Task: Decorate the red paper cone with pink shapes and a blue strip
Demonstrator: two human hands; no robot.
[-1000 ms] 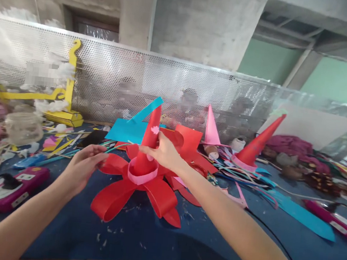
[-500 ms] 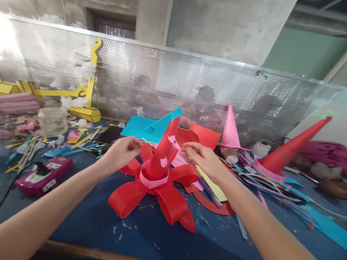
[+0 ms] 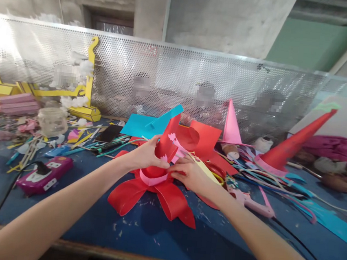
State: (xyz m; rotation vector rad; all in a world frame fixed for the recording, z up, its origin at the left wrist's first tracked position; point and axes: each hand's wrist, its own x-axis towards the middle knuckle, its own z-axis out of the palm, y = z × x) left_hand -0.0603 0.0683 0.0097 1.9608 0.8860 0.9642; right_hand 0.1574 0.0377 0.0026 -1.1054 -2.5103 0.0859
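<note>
A red paper hat stands at the middle of the table, its tall cone point(image 3: 171, 130) leaning slightly right, with pink flower cut-outs on it. Around the cone's foot runs a pink band point(image 3: 153, 180), and wide red paper loops point(image 3: 128, 197) spread out below. My left hand point(image 3: 148, 155) is wrapped round the cone from the left, thumb at its front. From the right, my right hand point(image 3: 189, 173) reaches to the cone's foot, fingers bent and pressed against it by the pink band. Its fingertips are partly hidden.
A pink glue gun point(image 3: 255, 204) with a black cable lies beyond my right forearm. A purple power strip point(image 3: 45, 175) lies left. Behind are blue sheets point(image 3: 137, 126), red sheets point(image 3: 207, 139), a pink cone point(image 3: 231, 125) and another red cone point(image 3: 298, 140). A perforated metal screen point(image 3: 114, 75) stands across the back.
Both hands have moved inward and down from either side onto the red hat; the left has closed round its cone. The glue gun has come into view beside my right forearm.
</note>
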